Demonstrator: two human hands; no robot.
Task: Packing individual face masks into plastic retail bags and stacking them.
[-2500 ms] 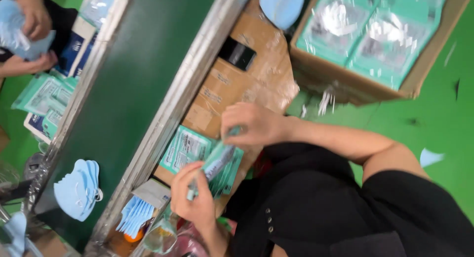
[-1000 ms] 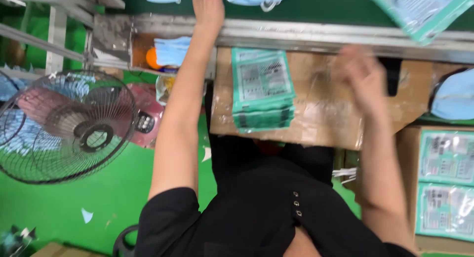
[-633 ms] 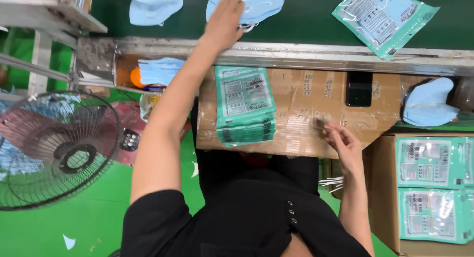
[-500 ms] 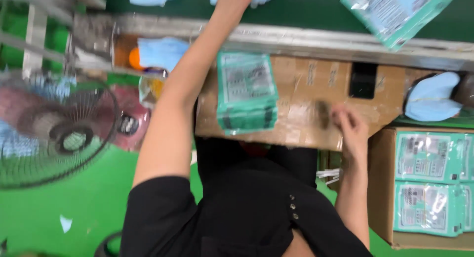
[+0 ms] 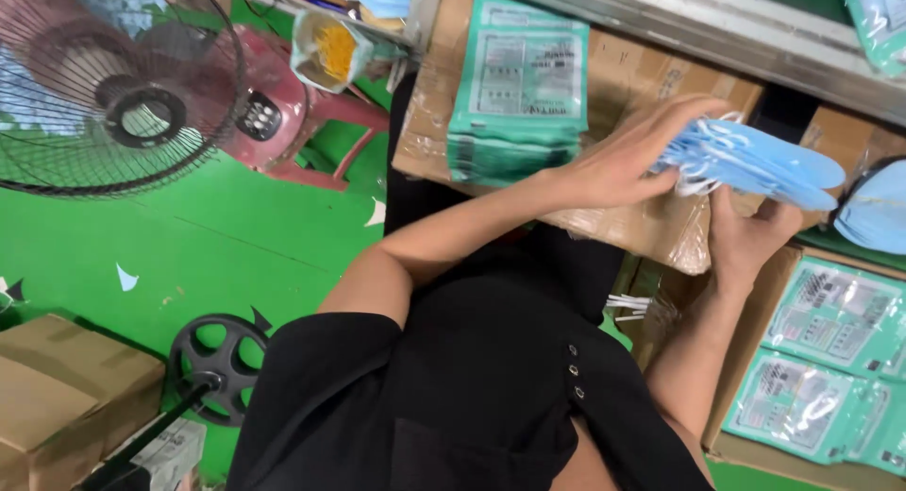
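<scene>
Face masks (image 5: 755,165), light blue, a small stack w/ white ear loops, sit at approx 2 o'clock in the view, held over the taped cardboard work surface (image 5: 661,231). Left hand (image 5: 628,156) lies on top of the stack's near end, fingers spread and curled over it; right hand (image 5: 746,236) cups it from below, palm up. Both hands closed on the stack, top and bottom, which reads as squaring the edges and keeping loose loops from slipping out. Stack held flat, clear of the surface.

Pile of green printed pouches (image 5: 519,85) at 12 o'clock on the same surface, just beside the left forearm, within easy reach. Open carton (image 5: 731,434) at 4 o'clock holds filled green pouches (image 5: 821,359) laid flat in rows. More blue masks (image 5: 873,217) at 3 o'clock, partly cut off by frame edge. Metal rail (image 5: 717,28) runs along the far side. Floor fan (image 5: 113,85) at 10 o'clock, red plastic stool (image 5: 293,123) beside it, on green floor (image 5: 236,255). Brown box (image 5: 66,397) at 8 o'clock.
</scene>
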